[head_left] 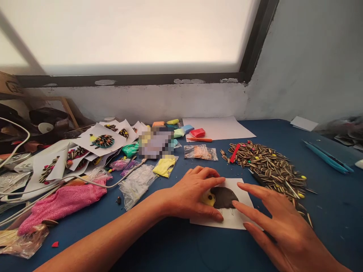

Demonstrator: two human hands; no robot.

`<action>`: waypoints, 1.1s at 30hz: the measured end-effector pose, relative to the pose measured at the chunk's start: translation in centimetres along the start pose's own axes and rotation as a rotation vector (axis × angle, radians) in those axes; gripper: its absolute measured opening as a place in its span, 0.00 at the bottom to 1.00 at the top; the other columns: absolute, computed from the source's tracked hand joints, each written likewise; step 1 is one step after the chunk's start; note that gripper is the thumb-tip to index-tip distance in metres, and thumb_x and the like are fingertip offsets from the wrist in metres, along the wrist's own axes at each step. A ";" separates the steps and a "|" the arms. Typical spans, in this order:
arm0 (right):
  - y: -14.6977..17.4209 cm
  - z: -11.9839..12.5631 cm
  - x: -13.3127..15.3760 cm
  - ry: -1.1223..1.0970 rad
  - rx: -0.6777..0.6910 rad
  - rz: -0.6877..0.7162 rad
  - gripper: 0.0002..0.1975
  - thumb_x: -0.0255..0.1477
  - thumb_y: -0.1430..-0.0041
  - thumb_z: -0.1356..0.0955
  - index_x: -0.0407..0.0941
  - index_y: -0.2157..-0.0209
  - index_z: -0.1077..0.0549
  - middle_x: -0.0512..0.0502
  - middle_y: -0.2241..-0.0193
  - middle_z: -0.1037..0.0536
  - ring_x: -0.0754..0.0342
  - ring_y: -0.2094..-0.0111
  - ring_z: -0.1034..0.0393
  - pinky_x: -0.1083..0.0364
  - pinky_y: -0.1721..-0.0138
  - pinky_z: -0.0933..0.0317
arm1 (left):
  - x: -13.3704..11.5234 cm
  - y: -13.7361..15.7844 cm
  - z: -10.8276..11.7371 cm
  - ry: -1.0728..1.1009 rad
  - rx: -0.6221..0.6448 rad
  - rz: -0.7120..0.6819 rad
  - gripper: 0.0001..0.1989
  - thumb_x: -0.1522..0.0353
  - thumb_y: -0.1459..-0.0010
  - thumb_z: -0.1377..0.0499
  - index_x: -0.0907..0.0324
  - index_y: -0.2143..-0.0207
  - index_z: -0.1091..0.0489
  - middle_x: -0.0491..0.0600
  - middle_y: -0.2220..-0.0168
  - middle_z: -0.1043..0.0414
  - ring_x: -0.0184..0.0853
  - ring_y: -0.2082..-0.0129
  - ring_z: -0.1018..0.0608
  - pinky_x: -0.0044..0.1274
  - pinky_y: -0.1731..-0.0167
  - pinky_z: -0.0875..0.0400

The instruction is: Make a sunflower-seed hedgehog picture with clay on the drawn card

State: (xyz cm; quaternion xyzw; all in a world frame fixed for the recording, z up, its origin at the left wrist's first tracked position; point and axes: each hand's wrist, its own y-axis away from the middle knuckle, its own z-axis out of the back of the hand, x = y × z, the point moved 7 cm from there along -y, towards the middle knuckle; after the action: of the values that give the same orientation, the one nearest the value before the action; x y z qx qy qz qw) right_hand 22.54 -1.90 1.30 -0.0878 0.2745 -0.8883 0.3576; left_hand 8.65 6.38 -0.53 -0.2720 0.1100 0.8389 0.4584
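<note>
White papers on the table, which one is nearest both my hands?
The sheet with the dark-and-yellow shape, partly under your left hand and right hand; the other papers lie farther off.

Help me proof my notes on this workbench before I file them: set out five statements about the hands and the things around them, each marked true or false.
1. The left hand is over the left side of the small white sheet. True.
2. The pile of striped seeds lies left of that sheet. False: the pile of striped seeds lies to its right.
3. The right hand holds the blue tool. False: the blue tool lies on the table, apart from the right hand.
4. The red packet lies on the large white sheet. True.
5. The yellow part is at the right end of the dark shape. False: it is at the left end.
</note>
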 end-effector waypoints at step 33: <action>0.7 0.0 -0.1 0.002 0.007 -0.028 0.11 0.27 0.36 0.36 0.44 0.55 0.25 0.37 0.42 0.33 0.45 0.43 0.37 0.47 0.49 0.37 | -0.1 0.0 0.0 0.002 0.008 0.016 0.35 0.57 0.47 0.33 0.56 0.39 0.38 0.54 0.41 0.39 0.46 0.44 0.36 0.37 0.43 0.39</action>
State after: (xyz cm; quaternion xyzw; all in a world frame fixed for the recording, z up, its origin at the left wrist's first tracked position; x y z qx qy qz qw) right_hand 23.02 -2.26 0.97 -0.0898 0.2706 -0.8942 0.3453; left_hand 8.69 6.25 -0.49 -0.2700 0.1157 0.8419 0.4526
